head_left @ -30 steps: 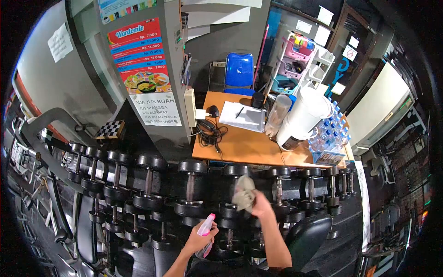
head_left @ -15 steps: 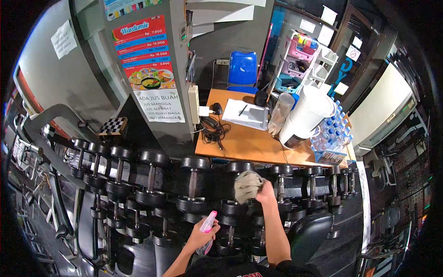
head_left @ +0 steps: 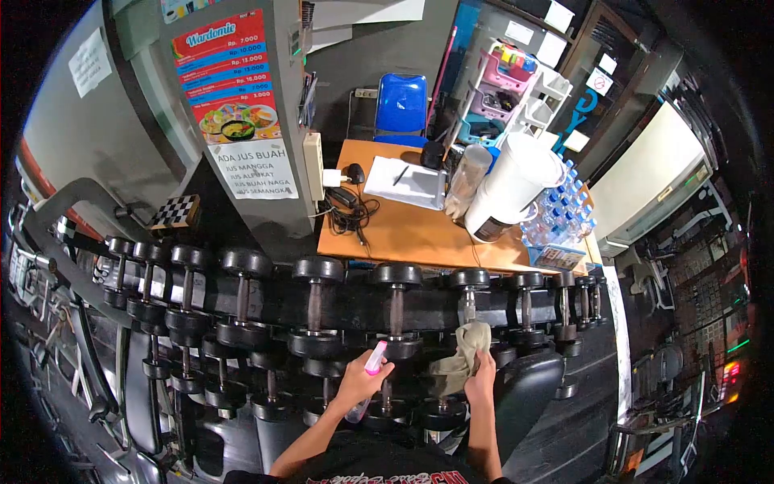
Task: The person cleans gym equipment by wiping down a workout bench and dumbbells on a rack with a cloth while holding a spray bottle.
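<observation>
My left hand (head_left: 362, 381) is wrapped round a spray bottle (head_left: 376, 357) with a pink and white nozzle, held upright in front of my body. In my right hand (head_left: 481, 375) is a crumpled grey-beige cloth (head_left: 461, 360), its loose end hanging to the left. The cloth covers the near end of one dumbbell (head_left: 469, 300) on the upper rack; whether it touches that dumbbell I cannot tell. Just left stands another black dumbbell (head_left: 397, 306) with a metal handle, close beyond the spray bottle.
Several more dumbbells (head_left: 243, 294) line two rack tiers. Behind them a wooden desk (head_left: 339, 234) carries papers (head_left: 405, 182), cables, a white bucket (head_left: 512, 194) and bottled water (head_left: 560, 214). A padded black bench (head_left: 528, 395) stands at my right.
My right hand has moved right and toward me with the cloth, which now hangs looser. The handle of the middle dumbbell is uncovered. My left hand still holds the spray bottle.
</observation>
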A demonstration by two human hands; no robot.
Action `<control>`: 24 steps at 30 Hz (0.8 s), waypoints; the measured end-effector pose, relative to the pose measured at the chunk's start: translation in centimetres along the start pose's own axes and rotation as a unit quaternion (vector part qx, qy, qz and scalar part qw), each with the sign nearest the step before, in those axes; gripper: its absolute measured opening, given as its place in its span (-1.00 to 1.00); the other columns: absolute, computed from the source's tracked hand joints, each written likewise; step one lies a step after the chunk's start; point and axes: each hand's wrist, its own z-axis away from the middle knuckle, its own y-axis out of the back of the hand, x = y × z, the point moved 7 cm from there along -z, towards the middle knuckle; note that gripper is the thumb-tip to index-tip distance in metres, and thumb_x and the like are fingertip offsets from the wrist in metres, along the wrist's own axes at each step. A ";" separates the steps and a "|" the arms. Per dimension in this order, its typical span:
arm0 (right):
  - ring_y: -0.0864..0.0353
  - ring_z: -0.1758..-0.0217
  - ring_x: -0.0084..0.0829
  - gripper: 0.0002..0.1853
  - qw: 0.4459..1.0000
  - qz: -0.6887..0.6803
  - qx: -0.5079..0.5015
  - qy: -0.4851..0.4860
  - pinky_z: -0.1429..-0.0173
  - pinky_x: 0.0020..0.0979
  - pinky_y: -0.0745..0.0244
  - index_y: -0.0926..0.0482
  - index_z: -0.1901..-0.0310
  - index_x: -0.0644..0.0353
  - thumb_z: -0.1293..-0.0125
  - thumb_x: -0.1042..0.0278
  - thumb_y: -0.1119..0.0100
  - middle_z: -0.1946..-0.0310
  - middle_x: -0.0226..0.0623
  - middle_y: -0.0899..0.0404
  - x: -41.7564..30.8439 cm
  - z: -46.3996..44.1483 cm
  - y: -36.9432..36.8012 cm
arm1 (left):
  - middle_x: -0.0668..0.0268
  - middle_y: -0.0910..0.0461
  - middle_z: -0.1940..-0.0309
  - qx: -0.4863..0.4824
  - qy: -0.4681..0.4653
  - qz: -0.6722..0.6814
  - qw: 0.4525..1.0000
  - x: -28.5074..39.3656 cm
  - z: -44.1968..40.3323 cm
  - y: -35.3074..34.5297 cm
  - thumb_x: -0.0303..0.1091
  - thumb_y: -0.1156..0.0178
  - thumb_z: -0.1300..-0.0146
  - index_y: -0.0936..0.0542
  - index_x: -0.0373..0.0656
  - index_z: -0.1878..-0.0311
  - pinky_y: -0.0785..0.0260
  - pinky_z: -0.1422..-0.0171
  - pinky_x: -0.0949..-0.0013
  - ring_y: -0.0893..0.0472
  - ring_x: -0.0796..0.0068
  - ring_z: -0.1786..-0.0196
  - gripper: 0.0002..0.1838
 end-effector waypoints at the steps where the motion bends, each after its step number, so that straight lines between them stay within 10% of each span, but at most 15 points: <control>1: -0.61 0.05 -0.27 -0.67 1.000 0.002 0.013 0.008 0.00 -0.23 -0.55 -0.45 -0.04 0.36 -0.33 0.36 0.07 0.12 -0.16 -0.59 0.1 0.2 0.4 | 0.30 -0.54 0.64 -0.002 -0.001 0.001 1.000 0.0 -0.1 -0.2 -0.30 -0.34 -0.15 -0.51 -0.23 0.27 -0.36 0.54 0.41 -0.55 0.55 0.64 -0.75; 12: -0.52 0.02 -0.44 -0.67 0.971 0.173 0.003 0.167 -0.07 -0.39 -0.39 -0.42 -0.15 0.29 -0.41 0.38 0.02 0.01 -0.30 -0.53 0.3 -4.5 -5.3 | 0.32 -0.51 0.68 0.039 0.013 0.032 0.999 -0.1 -1.4 -1.1 -0.29 -0.32 -0.17 -0.51 -0.23 0.33 -0.35 0.55 0.41 -0.55 0.56 0.65 -0.77; 16: -0.55 -0.12 -0.14 -0.65 0.833 0.487 -0.068 0.252 -0.09 -0.31 -0.46 -0.50 -0.07 0.25 -0.23 0.59 0.01 -0.06 0.03 -0.53 2.7 -5.9 -13.4 | 0.31 -0.53 0.66 0.048 -0.009 0.022 0.999 0.2 -1.1 -0.9 -0.29 -0.31 -0.18 -0.51 -0.24 0.32 -0.36 0.55 0.42 -0.54 0.57 0.63 -0.77; 18: -0.52 -0.13 -0.08 -0.56 0.664 0.589 -0.190 0.419 -0.07 -0.27 -0.52 -0.53 -0.08 0.11 -0.13 0.60 0.01 -0.04 0.02 -0.53 6.4 -5.3 -17.2 | 0.29 -0.54 0.62 0.058 0.042 0.029 0.997 -0.1 -0.3 -0.5 -0.30 -0.29 -0.19 -0.51 -0.24 0.31 -0.38 0.54 0.44 -0.53 0.58 0.63 -0.78; 21: -0.56 -0.05 -0.03 -0.62 0.573 0.700 -0.262 0.334 -0.11 -0.17 -0.50 -0.57 -0.02 0.06 -0.16 0.54 -0.01 -0.11 -0.07 -0.50 7.5 -3.8 -17.8 | 0.30 -0.54 0.61 0.049 0.068 0.044 0.995 -1.1 1.0 0.2 -0.30 -0.29 -0.19 -0.51 -0.24 0.29 -0.38 0.53 0.46 -0.52 0.59 0.63 -0.79; 24: -0.59 0.04 -0.04 -0.58 0.625 0.652 -0.340 0.263 -0.03 -0.14 -0.51 -0.55 -0.06 -0.09 -0.15 0.50 -0.02 0.07 -0.06 -0.60 8.3 -3.3 -15.1 | 0.34 -0.53 0.61 0.047 0.101 0.086 0.990 -2.9 2.6 1.1 -0.32 -0.28 -0.20 -0.52 -0.24 0.26 -0.37 0.54 0.46 -0.51 0.62 0.63 -0.80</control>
